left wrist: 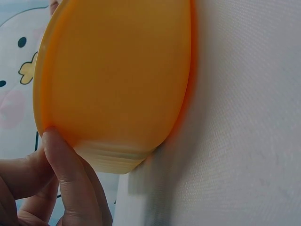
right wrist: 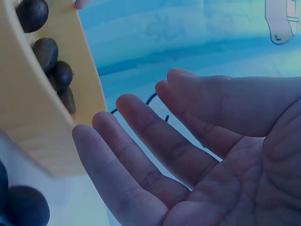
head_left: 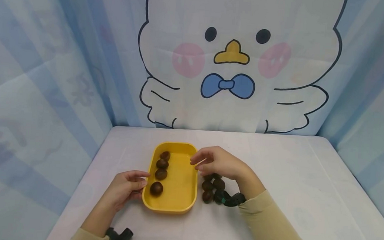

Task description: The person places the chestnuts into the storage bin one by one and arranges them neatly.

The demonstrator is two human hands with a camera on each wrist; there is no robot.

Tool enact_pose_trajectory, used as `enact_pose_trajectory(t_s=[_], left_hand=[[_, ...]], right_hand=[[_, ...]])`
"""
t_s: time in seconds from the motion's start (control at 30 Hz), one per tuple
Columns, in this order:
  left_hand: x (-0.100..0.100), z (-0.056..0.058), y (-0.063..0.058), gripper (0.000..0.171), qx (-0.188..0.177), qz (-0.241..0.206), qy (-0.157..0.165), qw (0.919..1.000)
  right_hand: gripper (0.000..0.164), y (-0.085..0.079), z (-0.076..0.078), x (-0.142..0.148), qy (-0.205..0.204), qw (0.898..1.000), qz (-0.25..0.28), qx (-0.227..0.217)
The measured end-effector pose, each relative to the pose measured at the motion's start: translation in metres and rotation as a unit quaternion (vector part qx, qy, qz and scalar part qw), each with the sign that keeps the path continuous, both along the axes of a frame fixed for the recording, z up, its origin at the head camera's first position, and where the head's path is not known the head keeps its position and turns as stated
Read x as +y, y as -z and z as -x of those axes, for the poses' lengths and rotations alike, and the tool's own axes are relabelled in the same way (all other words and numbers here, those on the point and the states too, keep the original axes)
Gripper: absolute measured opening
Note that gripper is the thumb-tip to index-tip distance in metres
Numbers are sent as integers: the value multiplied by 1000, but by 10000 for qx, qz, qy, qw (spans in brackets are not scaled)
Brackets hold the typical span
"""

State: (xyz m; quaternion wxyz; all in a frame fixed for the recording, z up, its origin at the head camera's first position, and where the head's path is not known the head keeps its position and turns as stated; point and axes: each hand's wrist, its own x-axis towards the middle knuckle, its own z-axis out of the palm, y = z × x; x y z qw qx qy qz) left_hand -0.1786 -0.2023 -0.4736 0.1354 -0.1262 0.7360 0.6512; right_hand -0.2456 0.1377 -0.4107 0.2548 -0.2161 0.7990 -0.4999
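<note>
A yellow tray [head_left: 176,204] lies on the table, with several brown chestnuts [head_left: 156,189] in a row along its left side. My left hand [head_left: 125,188] holds the tray's left edge, fingertips at the rim; the left wrist view shows fingers [left wrist: 66,174] against the tray's outer wall. Over the right rim hovers my right hand [head_left: 220,163], its fingers loosely bent and spread. In the right wrist view its palm and fingers [right wrist: 160,136] hold nothing. More chestnuts [head_left: 207,196] sit in a cluster right of the tray, partly hidden under the right hand and wrist.
Black wrist straps [head_left: 119,237] are on both wrists. A white cloth covers the table [head_left: 292,171]. Behind it hangs a curtain [head_left: 225,115] with a cartoon bird, and blue-and-white curtains [head_left: 39,105] close in both sides.
</note>
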Motion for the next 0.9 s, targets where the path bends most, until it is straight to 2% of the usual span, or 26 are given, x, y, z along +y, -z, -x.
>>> enact_pose_trajectory(t_s=[0.2,0.53,0.7,0.9], left_hand=[[0,1,-1,36,-46,14,-46,10000],[-1,1,0,38,-51,-79,53,9999],[-2,1,2,39,-32,-131,78,9999],[-3,1,2,39,-2,-147,135,9998]], right_hand=[[32,8,-1,17,179,9998,-73,14],[35,24,1,45,384,9990,-203,121],[33,33,1,52,657,9965,-427,291],[35,43,3,57,902,9943,-489,297]])
